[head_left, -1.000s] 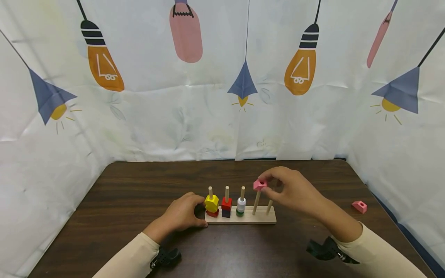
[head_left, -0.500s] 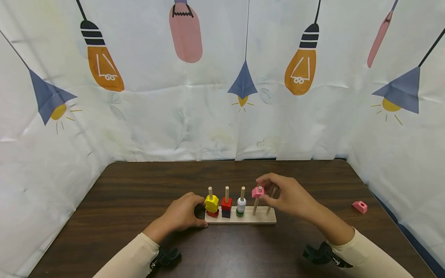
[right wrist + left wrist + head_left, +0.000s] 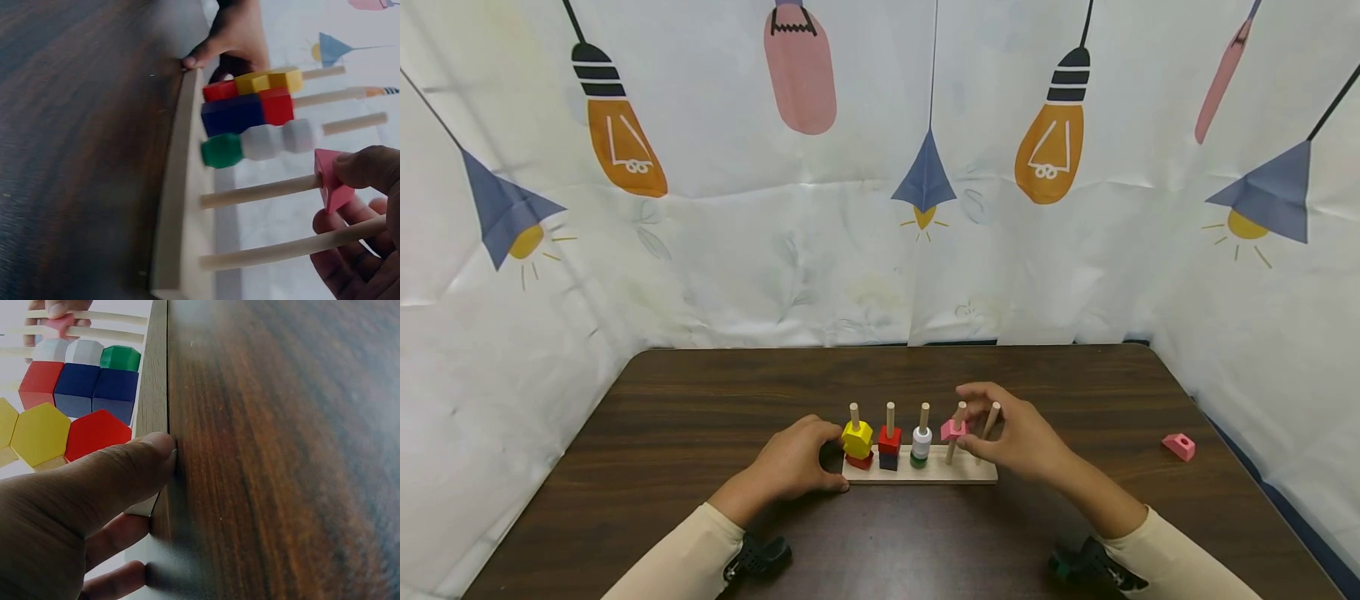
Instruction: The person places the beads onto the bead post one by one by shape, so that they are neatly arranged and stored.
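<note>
A wooden peg board (image 3: 958, 472) with several upright pegs lies across the middle of the table. My right hand (image 3: 1018, 429) pinches a pink triangular block (image 3: 953, 430) that is threaded partway down the fourth peg from the left; bare peg shows below it in the right wrist view. At the board's left end, my left hand (image 3: 793, 458) grips the edge, its thumb along the front side in the left wrist view. Yellow blocks (image 3: 40, 434) sit over a red one on the first peg, a red block (image 3: 889, 438) over dark blue ones on the second, white beads (image 3: 921, 442) over green on the third.
Another pink block (image 3: 1179, 447) lies loose on the brown table (image 3: 700, 400) at the right. The fifth peg (image 3: 294, 250) is bare and passes close by my right fingers. A printed white curtain (image 3: 737, 250) hangs behind the table.
My right hand has moved down and slightly left, bringing the pink block from the peg's tip to partway down it. My left hand stays in place on the board.
</note>
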The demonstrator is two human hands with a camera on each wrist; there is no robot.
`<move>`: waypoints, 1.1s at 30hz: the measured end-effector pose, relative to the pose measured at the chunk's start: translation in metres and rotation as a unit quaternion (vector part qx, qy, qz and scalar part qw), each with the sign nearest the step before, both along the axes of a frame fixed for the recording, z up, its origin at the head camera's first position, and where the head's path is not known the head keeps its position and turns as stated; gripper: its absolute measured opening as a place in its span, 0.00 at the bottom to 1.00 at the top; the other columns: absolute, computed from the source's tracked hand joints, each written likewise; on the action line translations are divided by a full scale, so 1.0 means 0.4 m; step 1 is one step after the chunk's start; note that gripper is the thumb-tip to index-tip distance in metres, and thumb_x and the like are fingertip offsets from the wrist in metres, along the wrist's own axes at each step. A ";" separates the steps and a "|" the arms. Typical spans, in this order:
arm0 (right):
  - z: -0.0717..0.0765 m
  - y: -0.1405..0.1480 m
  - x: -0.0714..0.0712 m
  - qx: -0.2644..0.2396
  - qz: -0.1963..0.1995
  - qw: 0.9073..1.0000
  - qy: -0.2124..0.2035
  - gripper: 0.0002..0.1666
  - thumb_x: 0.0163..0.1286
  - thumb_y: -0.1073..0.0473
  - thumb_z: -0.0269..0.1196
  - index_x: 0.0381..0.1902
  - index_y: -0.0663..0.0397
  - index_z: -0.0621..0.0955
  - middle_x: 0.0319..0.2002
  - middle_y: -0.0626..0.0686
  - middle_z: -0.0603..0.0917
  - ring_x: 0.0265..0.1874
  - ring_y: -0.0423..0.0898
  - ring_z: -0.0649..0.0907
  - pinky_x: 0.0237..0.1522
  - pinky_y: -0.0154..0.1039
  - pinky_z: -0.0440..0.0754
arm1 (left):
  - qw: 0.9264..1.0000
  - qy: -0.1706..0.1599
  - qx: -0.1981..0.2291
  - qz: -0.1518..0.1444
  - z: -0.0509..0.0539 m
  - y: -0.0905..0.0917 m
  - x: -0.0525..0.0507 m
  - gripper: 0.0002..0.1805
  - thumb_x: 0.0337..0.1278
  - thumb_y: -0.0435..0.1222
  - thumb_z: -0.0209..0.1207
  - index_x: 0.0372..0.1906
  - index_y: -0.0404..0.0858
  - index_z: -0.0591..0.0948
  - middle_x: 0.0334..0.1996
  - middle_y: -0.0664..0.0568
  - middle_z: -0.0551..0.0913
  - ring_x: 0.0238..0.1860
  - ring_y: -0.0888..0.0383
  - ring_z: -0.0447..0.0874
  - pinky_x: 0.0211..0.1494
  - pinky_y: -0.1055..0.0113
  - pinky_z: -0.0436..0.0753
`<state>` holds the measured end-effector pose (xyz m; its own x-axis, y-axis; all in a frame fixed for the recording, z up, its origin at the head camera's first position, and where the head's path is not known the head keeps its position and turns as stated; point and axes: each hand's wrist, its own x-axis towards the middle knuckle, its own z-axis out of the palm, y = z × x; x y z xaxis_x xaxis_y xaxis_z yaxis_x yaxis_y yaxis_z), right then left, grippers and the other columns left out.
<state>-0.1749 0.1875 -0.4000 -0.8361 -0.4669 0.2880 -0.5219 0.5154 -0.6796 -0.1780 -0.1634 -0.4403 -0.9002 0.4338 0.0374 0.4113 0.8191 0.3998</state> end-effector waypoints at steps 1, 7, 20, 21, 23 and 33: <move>-0.009 0.001 -0.001 -0.001 0.001 1.000 -0.003 0.33 0.61 0.63 0.76 0.62 0.52 0.77 0.45 0.45 0.85 0.34 0.40 0.82 0.36 0.43 0.82 | 1.000 -0.001 0.000 0.000 -0.001 0.000 -0.001 0.24 0.36 0.50 0.82 0.39 0.50 0.83 0.39 0.60 0.79 0.41 0.60 0.76 0.39 0.55 0.79; -0.064 0.000 -0.011 0.014 0.014 0.999 -0.030 0.15 0.63 0.60 0.75 0.46 0.45 0.83 0.40 0.41 0.84 0.39 0.44 0.84 0.39 0.40 0.82 | 1.000 0.000 0.003 -0.002 -0.002 0.001 -0.001 0.25 0.36 0.50 0.82 0.40 0.50 0.83 0.40 0.60 0.80 0.42 0.59 0.77 0.40 0.54 0.80; -0.132 -0.012 -0.022 0.011 0.017 0.997 -0.077 0.16 0.61 0.59 0.77 0.46 0.45 0.84 0.42 0.41 0.87 0.38 0.39 0.85 0.39 0.36 0.82 | 1.000 -0.001 0.001 0.001 -0.005 -0.001 -0.001 0.25 0.36 0.51 0.82 0.41 0.50 0.84 0.42 0.60 0.80 0.44 0.58 0.78 0.42 0.51 0.81; -0.132 -0.011 -0.021 0.015 0.014 0.997 -0.075 0.17 0.61 0.58 0.77 0.46 0.45 0.84 0.42 0.41 0.87 0.39 0.40 0.85 0.40 0.37 0.82 | 1.000 0.000 0.001 0.001 -0.005 -0.001 -0.001 0.25 0.36 0.51 0.82 0.41 0.50 0.84 0.42 0.59 0.80 0.44 0.58 0.78 0.42 0.51 0.81; -0.129 -0.005 -0.019 0.023 0.006 0.997 -0.071 0.19 0.61 0.57 0.77 0.48 0.44 0.83 0.44 0.42 0.87 0.42 0.41 0.86 0.43 0.39 0.82 | 1.000 0.001 0.002 0.000 -0.005 -0.001 -0.001 0.25 0.36 0.51 0.82 0.41 0.50 0.84 0.42 0.60 0.81 0.44 0.58 0.78 0.42 0.51 0.81; -0.107 0.092 0.000 0.054 -0.058 0.995 -0.059 0.22 0.62 0.54 0.76 0.53 0.44 0.82 0.48 0.42 0.85 0.49 0.49 0.82 0.52 0.57 0.77 | 1.000 0.002 0.002 -0.003 -0.005 -0.002 -0.002 0.25 0.36 0.51 0.82 0.41 0.50 0.84 0.41 0.60 0.81 0.45 0.58 0.78 0.42 0.52 0.80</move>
<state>-0.1748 0.2243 -0.4427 -0.9109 -0.3889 0.1381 -0.3749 0.6400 -0.6707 -0.1787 -0.1642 -0.4422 -0.8977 0.4386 0.0428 0.4174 0.8151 0.4017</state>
